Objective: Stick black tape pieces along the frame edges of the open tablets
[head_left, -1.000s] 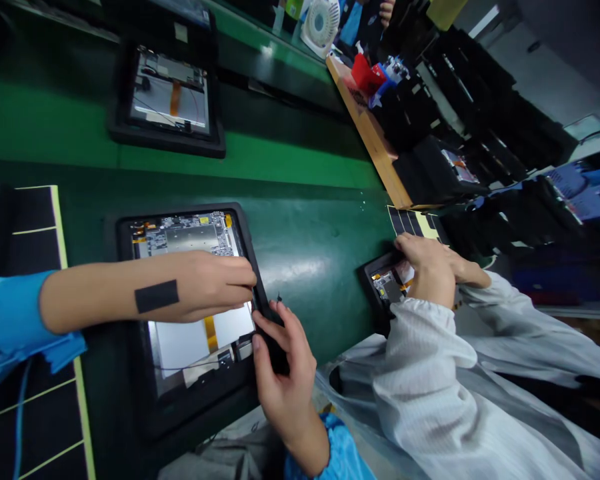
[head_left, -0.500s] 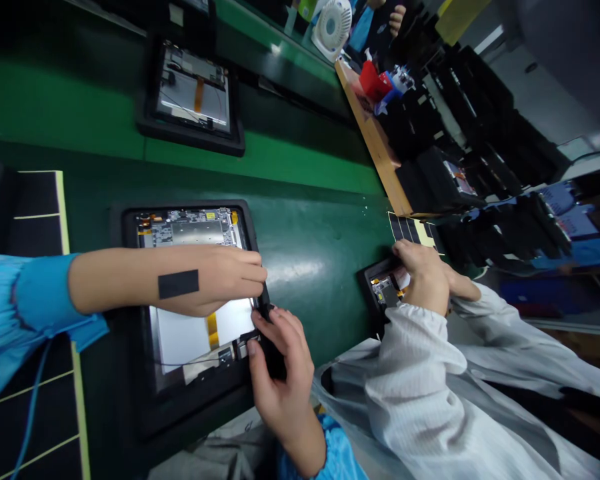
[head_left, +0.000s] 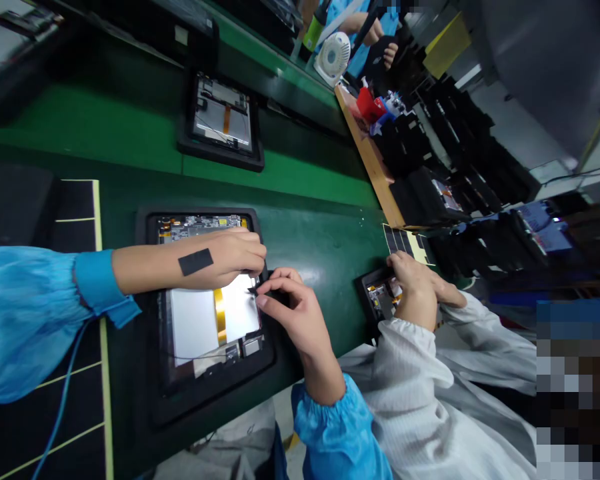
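An opened tablet (head_left: 195, 327) lies in a black foam tray (head_left: 155, 413), its circuit board, white battery and orange ribbon facing up. My left hand (head_left: 233, 257) reaches across it, fingers curled down at the right edge of the tablet; what they hold, if anything, is hidden. A black rectangular patch (head_left: 195, 262) sticks to the back of my left hand near the wrist. Just below, my right hand (head_left: 297, 310) pinches a small black piece (head_left: 253, 291) between thumb and fingers, over the battery's right edge.
Another opened tablet (head_left: 225, 120) lies in a foam tray on the bright green strip behind. Black pads with yellow strips (head_left: 103, 300) lie at left. On the right, a co-worker's hands (head_left: 415, 283) work on another tablet (head_left: 383, 300). A white fan (head_left: 334, 57) stands at the back.
My right hand has moved up from the lower right corner of the tablet towards my left hand, and now pinches a small black piece. The camera view has shifted.
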